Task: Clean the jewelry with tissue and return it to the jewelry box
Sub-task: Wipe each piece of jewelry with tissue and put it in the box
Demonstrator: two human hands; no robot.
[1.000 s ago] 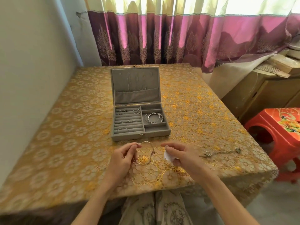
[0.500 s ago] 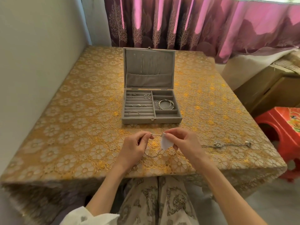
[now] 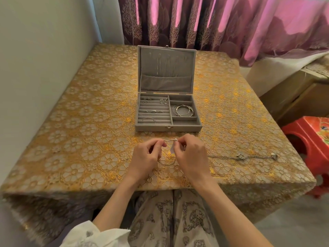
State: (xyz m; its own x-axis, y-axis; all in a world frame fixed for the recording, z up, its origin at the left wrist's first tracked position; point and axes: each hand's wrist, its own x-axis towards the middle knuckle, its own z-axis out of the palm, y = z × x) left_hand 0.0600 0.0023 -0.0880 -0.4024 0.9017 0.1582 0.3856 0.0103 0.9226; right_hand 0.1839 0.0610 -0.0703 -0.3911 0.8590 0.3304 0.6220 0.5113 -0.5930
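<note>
Thin silver wire bangle (image 3: pixel 165 162): pinched by left hand (image 3: pixel 145 158); right hand (image 3: pixel 191 154), pinching white tissue (image 3: pixel 172 148), has slid onto its top. Wiping continues; return pending.

At frame centre you have a thin silver bangle (image 3: pixel 166 164) and white tissue (image 3: pixel 172 148); above them the grey jewelry box (image 3: pixel 167 111) stands open, lid upright.

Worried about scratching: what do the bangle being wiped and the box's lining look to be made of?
The bangle looks like thin silver-toned metal, polished, judging by its bright glints; the exact metal can't be told. The jewelry box lining looks like grey velvet or felt: matte, no shine, softly padded ring rolls.
</note>
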